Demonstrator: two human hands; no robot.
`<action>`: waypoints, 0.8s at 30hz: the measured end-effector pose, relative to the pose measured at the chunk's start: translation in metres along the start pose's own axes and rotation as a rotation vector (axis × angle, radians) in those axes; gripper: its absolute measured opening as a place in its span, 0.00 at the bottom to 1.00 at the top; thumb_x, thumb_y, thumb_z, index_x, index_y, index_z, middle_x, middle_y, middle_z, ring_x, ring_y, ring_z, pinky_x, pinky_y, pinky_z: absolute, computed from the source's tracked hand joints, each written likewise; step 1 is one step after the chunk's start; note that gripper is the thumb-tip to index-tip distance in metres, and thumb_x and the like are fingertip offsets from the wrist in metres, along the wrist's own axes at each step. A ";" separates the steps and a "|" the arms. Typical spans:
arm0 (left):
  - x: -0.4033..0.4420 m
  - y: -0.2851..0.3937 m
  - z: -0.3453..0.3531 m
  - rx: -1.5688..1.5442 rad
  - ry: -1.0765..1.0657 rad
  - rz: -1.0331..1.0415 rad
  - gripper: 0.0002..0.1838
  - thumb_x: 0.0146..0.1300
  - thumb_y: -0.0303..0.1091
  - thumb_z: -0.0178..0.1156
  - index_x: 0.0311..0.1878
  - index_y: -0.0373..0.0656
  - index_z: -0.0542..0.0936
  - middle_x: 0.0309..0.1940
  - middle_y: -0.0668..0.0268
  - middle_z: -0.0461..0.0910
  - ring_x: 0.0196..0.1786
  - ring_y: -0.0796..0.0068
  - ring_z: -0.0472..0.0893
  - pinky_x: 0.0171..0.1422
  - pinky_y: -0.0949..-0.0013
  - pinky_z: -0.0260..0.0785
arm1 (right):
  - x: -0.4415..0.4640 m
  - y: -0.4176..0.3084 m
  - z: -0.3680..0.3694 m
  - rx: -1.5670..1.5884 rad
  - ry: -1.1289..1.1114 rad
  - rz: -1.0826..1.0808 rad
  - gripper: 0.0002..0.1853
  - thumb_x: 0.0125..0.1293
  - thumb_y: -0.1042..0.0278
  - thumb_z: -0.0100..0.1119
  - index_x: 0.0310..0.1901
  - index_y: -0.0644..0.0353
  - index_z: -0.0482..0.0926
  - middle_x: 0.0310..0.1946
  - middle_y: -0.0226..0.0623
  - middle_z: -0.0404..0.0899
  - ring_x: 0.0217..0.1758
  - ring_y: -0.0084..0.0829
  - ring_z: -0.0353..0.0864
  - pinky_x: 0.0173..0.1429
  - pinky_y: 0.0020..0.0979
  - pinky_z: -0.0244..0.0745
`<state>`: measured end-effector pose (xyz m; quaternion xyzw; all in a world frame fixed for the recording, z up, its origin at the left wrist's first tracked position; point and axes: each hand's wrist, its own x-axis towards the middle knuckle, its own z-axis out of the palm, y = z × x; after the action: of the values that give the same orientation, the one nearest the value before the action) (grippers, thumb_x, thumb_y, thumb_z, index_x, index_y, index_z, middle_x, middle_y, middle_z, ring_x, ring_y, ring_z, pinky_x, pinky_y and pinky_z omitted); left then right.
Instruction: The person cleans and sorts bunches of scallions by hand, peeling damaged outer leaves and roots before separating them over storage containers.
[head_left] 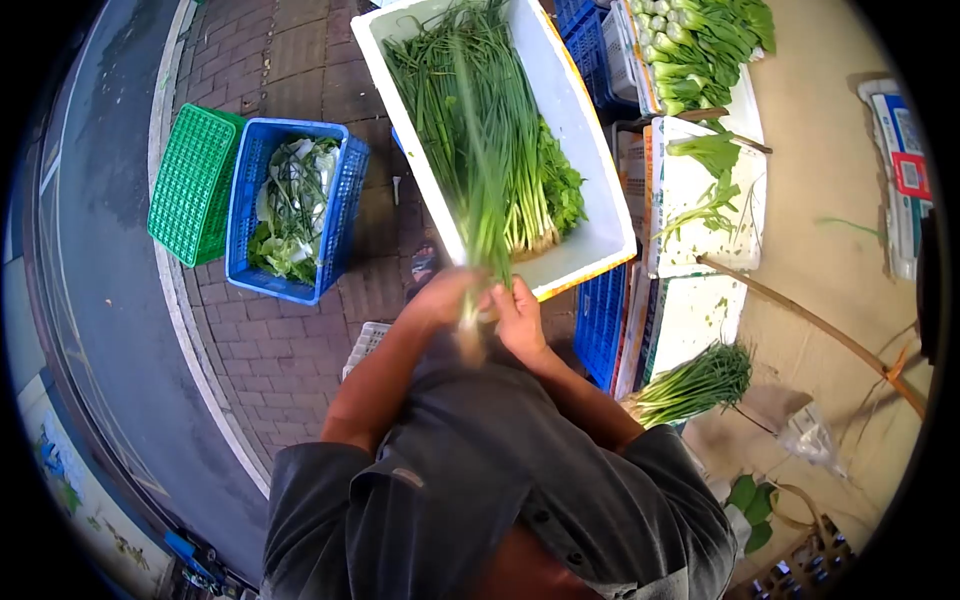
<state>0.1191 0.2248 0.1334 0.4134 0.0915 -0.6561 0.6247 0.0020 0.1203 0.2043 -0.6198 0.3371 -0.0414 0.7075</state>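
Observation:
A small bunch of spring onions (486,225) is held in front of my body, its green leaves over the edge of a white foam box (592,232) and its blurred roots hanging downward. My left hand (450,297) is closed around the stems and smeared by motion. My right hand (518,318) is closed beside it, thumb and fingers pinching the same bunch. Inside the box lie many more spring onions (450,110), with roots toward me, and some leafy green herbs (562,178) along their right side.
To the left, a blue crate (345,215) holds leafy scraps beside a green crate (192,185). On the right are bok choy (690,50), a foam lid with loose leaves (710,240), another spring onion bundle (698,385) and a wooden stick (820,325). A road runs at far left.

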 end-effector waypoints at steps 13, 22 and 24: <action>0.000 0.023 0.038 -0.166 0.261 -0.118 0.06 0.65 0.26 0.61 0.45 0.37 0.79 0.28 0.63 0.78 0.23 0.70 0.78 0.26 0.66 0.72 | -0.063 -0.085 -0.024 0.434 -0.001 0.063 0.05 0.79 0.69 0.44 0.44 0.60 0.69 0.30 0.37 0.74 0.34 0.31 0.77 0.60 0.53 0.78; 0.008 0.006 0.004 -0.036 0.202 0.040 0.09 0.68 0.30 0.60 0.47 0.37 0.75 0.28 0.64 0.76 0.25 0.70 0.77 0.28 0.65 0.73 | -0.060 -0.158 -0.088 0.603 0.263 -0.138 0.09 0.79 0.62 0.46 0.42 0.57 0.68 0.25 0.31 0.68 0.26 0.26 0.71 0.44 0.47 0.85; -0.006 0.012 0.008 -0.062 0.182 -0.002 0.11 0.68 0.30 0.59 0.50 0.36 0.74 0.27 0.66 0.74 0.24 0.72 0.74 0.29 0.66 0.69 | -0.039 -0.148 -0.099 0.601 0.346 -0.100 0.12 0.78 0.56 0.50 0.40 0.56 0.69 0.23 0.28 0.64 0.23 0.23 0.65 0.41 0.43 0.85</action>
<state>0.1253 0.2214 0.1471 0.4518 0.1686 -0.6134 0.6255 -0.0271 0.0214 0.3539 -0.3835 0.3938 -0.2778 0.7878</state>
